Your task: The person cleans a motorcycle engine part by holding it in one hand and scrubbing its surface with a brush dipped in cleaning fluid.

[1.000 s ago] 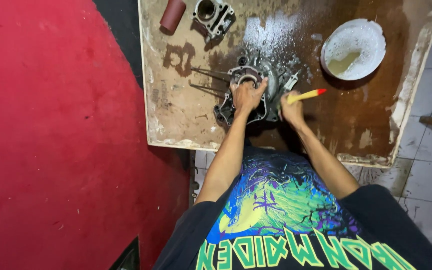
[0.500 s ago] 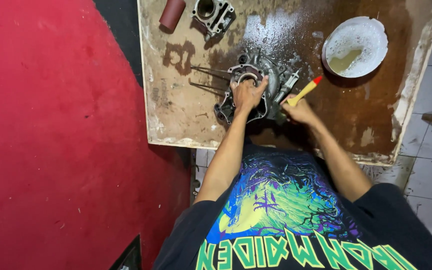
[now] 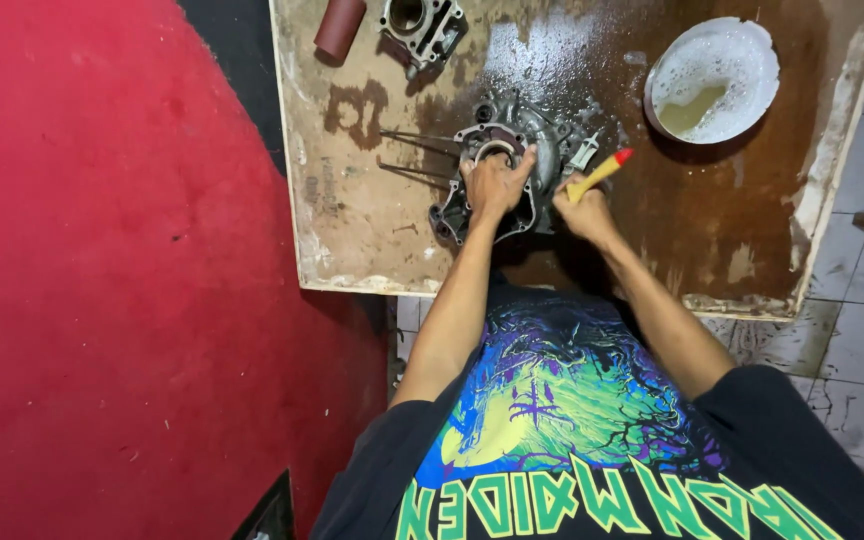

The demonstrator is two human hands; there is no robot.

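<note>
The right hand (image 3: 584,212) is gripping a yellow, red-tipped brush (image 3: 598,174), now tipped lower than a moment ago. The left hand (image 3: 493,185) is pressing flat on the grey cast-metal engine casing (image 3: 512,150), mid-board on wet, stained plywood (image 3: 352,210). Beyond, a foamy white bowl (image 3: 714,78) is sitting.

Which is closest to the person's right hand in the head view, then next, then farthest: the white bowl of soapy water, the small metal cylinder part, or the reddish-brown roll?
From the right hand:
1. White bowl, upper right.
2. Metal cylinder part, top edge, left.
3. Reddish-brown roll, farthest left.
</note>
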